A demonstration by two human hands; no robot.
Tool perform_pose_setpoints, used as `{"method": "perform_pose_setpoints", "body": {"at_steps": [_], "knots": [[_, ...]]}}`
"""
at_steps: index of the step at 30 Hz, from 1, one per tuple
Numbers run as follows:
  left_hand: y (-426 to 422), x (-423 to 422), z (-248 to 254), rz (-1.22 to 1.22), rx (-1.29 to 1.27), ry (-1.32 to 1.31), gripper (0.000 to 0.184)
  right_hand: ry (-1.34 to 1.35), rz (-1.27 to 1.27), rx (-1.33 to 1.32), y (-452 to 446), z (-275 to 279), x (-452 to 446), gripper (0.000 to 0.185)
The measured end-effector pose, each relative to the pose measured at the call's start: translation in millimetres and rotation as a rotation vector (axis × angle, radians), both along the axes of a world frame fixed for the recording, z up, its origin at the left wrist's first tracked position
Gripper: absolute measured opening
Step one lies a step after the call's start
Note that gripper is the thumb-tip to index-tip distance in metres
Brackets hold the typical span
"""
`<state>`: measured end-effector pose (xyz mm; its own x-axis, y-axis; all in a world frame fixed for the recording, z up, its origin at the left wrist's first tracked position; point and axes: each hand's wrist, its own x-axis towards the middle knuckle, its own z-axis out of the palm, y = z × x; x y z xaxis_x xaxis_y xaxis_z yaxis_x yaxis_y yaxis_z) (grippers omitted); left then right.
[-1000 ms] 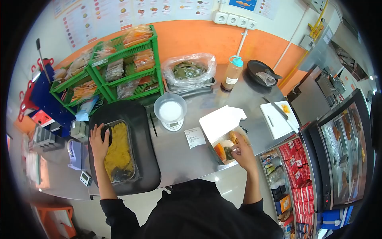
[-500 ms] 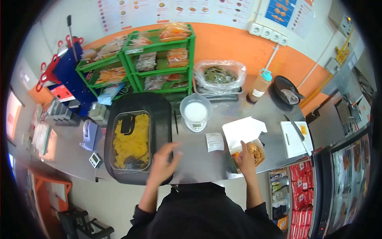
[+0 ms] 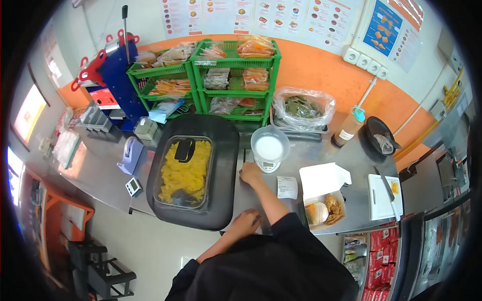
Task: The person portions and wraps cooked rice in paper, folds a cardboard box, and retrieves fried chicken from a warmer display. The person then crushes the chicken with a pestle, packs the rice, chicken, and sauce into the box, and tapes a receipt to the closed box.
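My right hand (image 3: 251, 174) is closed at the near end of a thin black stick (image 3: 244, 156), perhaps a pen, lying between the black warmer and the scale. Its fingertips are hidden. Close to the counter's front edge, my left hand (image 3: 244, 223) has curled fingers, with a small dark spot at the tips that I cannot make out. To the right stands a paper food box (image 3: 325, 180), lid up. Inside are a wrapped white bundle (image 3: 316, 213) and a golden fried piece (image 3: 334, 209). A printed receipt (image 3: 287, 187) lies left of the box.
A black warmer (image 3: 225, 150) holds a clear-lidded tub of yellow food (image 3: 183, 170). Behind my right hand is a kitchen scale (image 3: 267, 165) with a bowl (image 3: 270, 145). A knife (image 3: 385, 186) rests on a white board (image 3: 380, 208). Green racks (image 3: 236, 93) stand behind.
My right hand has left the food box and crossed left to the black stick, closing there. My left hand has drawn back toward the front edge and curled. The view has shifted.
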<state>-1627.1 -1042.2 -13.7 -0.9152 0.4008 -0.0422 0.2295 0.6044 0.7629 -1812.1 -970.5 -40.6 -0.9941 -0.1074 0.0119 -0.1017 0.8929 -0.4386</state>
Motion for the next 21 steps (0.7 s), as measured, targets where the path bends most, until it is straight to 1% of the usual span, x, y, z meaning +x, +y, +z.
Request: {"method": "perform_pose_setpoints", "body": {"at_steps": [1, 3, 4, 5, 6, 7, 8, 9, 10, 12, 13, 14, 15, 16, 18, 19, 21], "knots": [[5, -5, -7, -0.001, 0.01, -0.003, 0.021, -0.063, 0.093, -0.024, 8, 21, 15, 0.028], [16, -19, -14, 0.064, 0.064, 0.088, 0.02, -0.079, 0.21, -0.177, 43, 41, 42, 0.028], [24, -27, -12, 0.061, 0.073, 0.083, 0.02, -0.089, 0.199, -0.379, 61, 65, 61, 0.024], [35, -35, -10, 0.093, 0.146, 0.166, 0.021, -0.099, 0.182, -0.581, 79, 91, 83, 0.02], [47, -43, -7, 0.127, 0.221, 0.247, 0.023, -0.121, 0.148, -0.733, 96, 106, 99, 0.014], [59, -56, -6, 0.124, 0.231, 0.239, 0.023, -0.141, 0.113, -0.885, 110, 117, 113, 0.008], [70, -73, -8, 0.085, 0.244, 0.442, 0.026, -0.145, 0.104, -0.878, 119, 127, 124, 0.008], [78, -82, -17, 0.045, 0.254, 0.643, 0.03, -0.026, 0.036, -0.978, 127, 134, 134, 0.006], [84, -85, -35, 0.039, 0.259, 0.632, 0.03, 0.096, -0.034, -1.077, 131, 135, 143, 0.009], [94, -88, -64, 0.126, -0.042, 0.549, 0.035, 0.122, -0.093, -1.114, 135, 122, 155, 0.011], [91, -82, -59, 0.123, -0.036, 0.536, 0.035, 0.151, -0.139, -1.153, 137, 113, 161, 0.013], [82, -73, -56, 0.102, -0.084, 0.427, 0.036, 0.119, -0.147, -1.198, 139, 95, 169, 0.013], [71, -65, -48, 0.082, -0.133, 0.32, 0.036, 0.118, -0.168, -1.162, 135, 78, 174, 0.014], [62, -56, -42, 0.086, -0.133, 0.307, 0.036, 0.123, -0.188, -1.158, 129, 58, 180, 0.014], [45, -39, -32, 0.109, -0.117, 0.276, 0.043, 0.1, -0.26, -1.148, 120, 21, 184, 0.013], [40, -33, -30, 0.112, -0.12, 0.262, 0.043, 0.176, -0.278, -1.08, 116, 5, 183, 0.012], [35, -28, -28, 0.132, -0.046, 0.322, 0.049, 0.233, -0.347, -0.936, 118, -17, 178, 0.011]]}}
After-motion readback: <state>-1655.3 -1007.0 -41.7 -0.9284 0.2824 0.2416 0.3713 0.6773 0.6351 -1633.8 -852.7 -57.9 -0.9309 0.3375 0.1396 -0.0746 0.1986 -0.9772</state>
